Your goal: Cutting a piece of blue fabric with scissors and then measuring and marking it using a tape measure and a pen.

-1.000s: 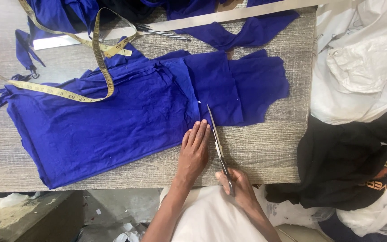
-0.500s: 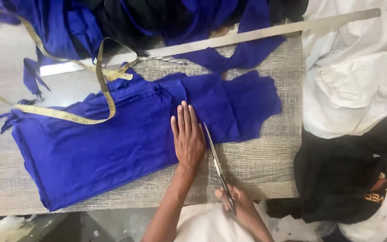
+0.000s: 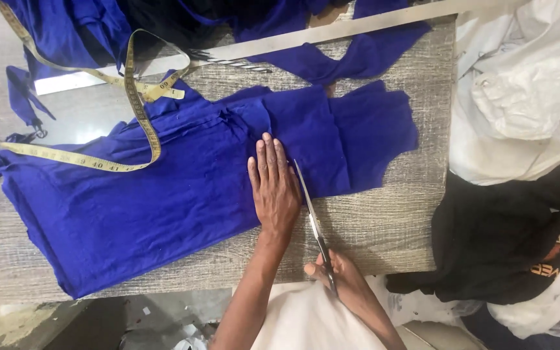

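Yellow tape (image 3: pixel 98 152) lies on blue cloth (image 3: pixel 131 201), spread over the tabletop (image 3: pixel 384 227). Left hand (image 3: pixel 273 188), fingers flat, has slid up the cloth. Right hand (image 3: pixel 341 279) grips scissors (image 3: pixel 312 223), blades now further into the cloth: cutting advances.

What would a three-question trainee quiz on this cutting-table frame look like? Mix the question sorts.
1. True or false: the left hand lies flat, palm down, on the folded royal-blue cloth.
2. Which tool does the right hand hold? A) long metal ruler B) steel scissors C) yellow tape measure
3. Fill in: the yellow tape measure lies looped over the blue cloth's ____ part, as seen in the picture.

Key
1. True.
2. B: the steel scissors, blades pointing away along the cloth beside the left hand.
3. Left; the long metal ruler lies at the table's far edge.
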